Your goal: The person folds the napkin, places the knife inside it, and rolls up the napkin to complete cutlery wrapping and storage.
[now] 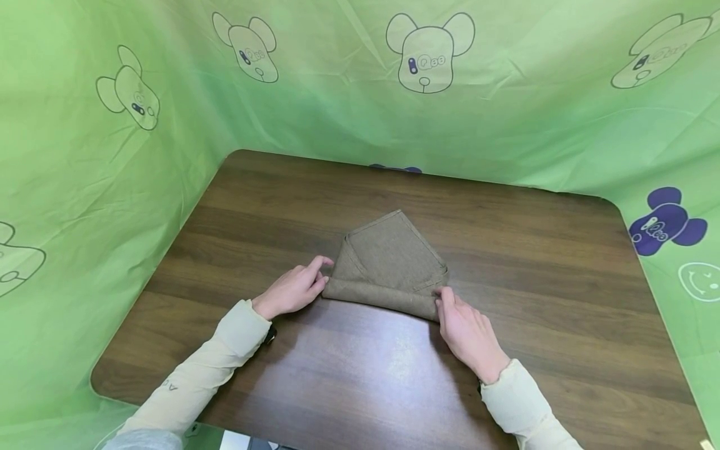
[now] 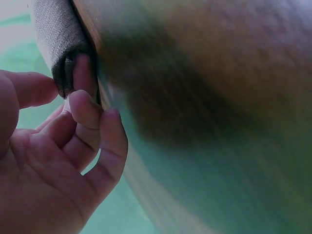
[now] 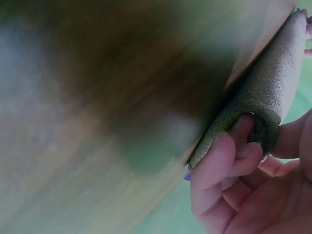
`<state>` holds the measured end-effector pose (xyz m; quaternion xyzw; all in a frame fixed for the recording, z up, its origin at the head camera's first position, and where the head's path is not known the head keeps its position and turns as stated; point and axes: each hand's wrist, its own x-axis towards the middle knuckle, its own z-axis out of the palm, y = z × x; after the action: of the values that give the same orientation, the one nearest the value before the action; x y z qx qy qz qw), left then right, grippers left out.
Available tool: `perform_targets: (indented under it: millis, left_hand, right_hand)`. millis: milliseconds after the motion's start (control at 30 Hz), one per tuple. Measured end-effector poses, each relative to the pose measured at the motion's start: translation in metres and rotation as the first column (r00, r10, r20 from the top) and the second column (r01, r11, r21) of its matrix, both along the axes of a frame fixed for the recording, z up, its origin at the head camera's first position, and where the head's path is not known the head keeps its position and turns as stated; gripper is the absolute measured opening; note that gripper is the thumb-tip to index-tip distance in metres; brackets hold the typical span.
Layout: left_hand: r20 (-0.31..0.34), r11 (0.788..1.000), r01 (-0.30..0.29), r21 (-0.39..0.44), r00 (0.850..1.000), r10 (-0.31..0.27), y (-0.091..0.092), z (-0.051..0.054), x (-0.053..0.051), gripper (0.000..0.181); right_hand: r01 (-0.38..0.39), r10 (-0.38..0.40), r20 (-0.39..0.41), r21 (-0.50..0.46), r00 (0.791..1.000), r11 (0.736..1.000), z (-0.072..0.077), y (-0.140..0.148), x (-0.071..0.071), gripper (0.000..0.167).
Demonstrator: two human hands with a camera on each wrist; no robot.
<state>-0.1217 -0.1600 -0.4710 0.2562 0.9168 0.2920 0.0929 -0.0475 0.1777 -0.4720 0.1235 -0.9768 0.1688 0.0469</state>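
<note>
A brown cloth (image 1: 388, 256) lies on the table, folded to a point at the far side, with its near edge rolled into a tube. At the roll's left end, my left hand (image 1: 294, 289) pinches the cloth. The left wrist view shows the thumb on the outside of the roll (image 2: 56, 34) and a finger tucked into its open end. My right hand (image 1: 469, 328) grips the roll's right end. In the right wrist view, a fingertip sits inside the roll (image 3: 273, 83) with the thumb against its outer side.
The dark wooden table (image 1: 551, 269) has rounded corners. Green curtains (image 1: 337, 112) printed with bear-like figures hang behind and beside it. Something white (image 1: 235, 440) shows below the near table edge.
</note>
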Motion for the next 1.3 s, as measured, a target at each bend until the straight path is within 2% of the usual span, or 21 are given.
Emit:
perform_targets:
  millis: [233,533,767,900,1200,1300]
  left_hand:
    - [-0.005,1.0,-0.014,-0.021,1.0,0.014,0.001,-0.0025,-0.0027,0.031]
    - [0.002,0.999,-0.024,-0.032,1.0,0.024,0.0034,-0.0003,-0.0044,0.032]
    - [0.043,0.999,-0.03,-0.038,0.999,0.032,0.0052,0.0004,-0.0067,0.034]
    - [0.063,0.997,-0.049,-0.054,0.997,0.052,0.006,0.0005,-0.0074,0.031]
    - [0.06,0.996,-0.066,-0.06,0.996,0.07,0.006,0.0032,-0.0076,0.026]
    - [0.059,0.993,-0.093,-0.066,0.994,0.097,0.0062,0.0038,-0.0072,0.025]
  right_hand:
    - [0.036,-0.036,0.032,-0.001,0.999,0.999,-0.0006,-0.0003,-0.0027,0.02]
    - [0.072,-0.072,0.083,0.002,0.994,0.997,0.0001,-0.0015,-0.0056,0.02]
    - [0.089,-0.088,0.111,-0.003,0.99,0.996,-0.0002,-0.0017,-0.0077,0.017]
    - [0.089,-0.089,0.116,0.001,0.989,0.996,0.0003,-0.002,-0.009,0.015]
    - [0.094,-0.095,0.117,0.018,0.989,0.995,0.0037,-0.0019,-0.0103,0.011]
    - [0.093,-0.094,0.112,0.019,0.989,0.995,0.0046,-0.0015,-0.0103,0.01]
